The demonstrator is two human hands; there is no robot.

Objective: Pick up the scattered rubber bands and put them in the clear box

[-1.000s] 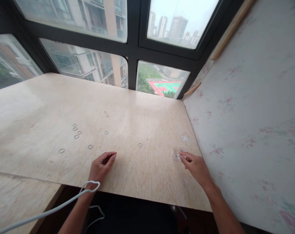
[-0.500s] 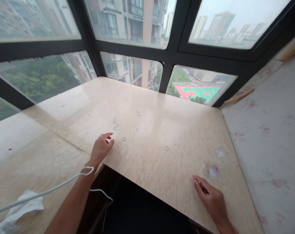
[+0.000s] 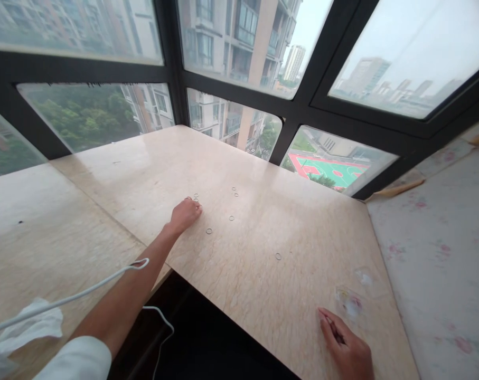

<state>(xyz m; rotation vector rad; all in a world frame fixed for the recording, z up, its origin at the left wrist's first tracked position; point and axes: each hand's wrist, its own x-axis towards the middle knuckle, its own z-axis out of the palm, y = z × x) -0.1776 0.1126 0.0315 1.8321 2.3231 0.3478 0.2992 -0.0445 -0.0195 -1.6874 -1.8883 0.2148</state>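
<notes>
My left hand (image 3: 186,214) reaches over the worktop to a cluster of small thin metal rings (image 3: 196,196). Its fingers are curled together and pointing down, with the tips at the nearest rings. The hand covers part of the cluster, and what lies between the fingertips is hidden. Other rings lie loose to the right: one thin ring (image 3: 209,231) close to the hand, another ring (image 3: 232,218) beyond it, and a ring (image 3: 278,256) nearer the middle. My right hand (image 3: 346,343) rests low at the right, thumb and fingers pinched; anything in the pinch is too small to name.
A clear plastic packet (image 3: 349,303) with small coloured bits lies past my right hand, beside another clear piece (image 3: 364,277). A white cable (image 3: 84,285) crosses my left forearm. Crumpled tissue (image 3: 37,322) lies at lower left. Windows and a papered wall border the worktop (image 3: 239,279).
My left hand has moved forward to the ring cluster, and its fingers have curled downward and closed together. My right hand stays pinched near the packet. The camera view has shifted slightly.
</notes>
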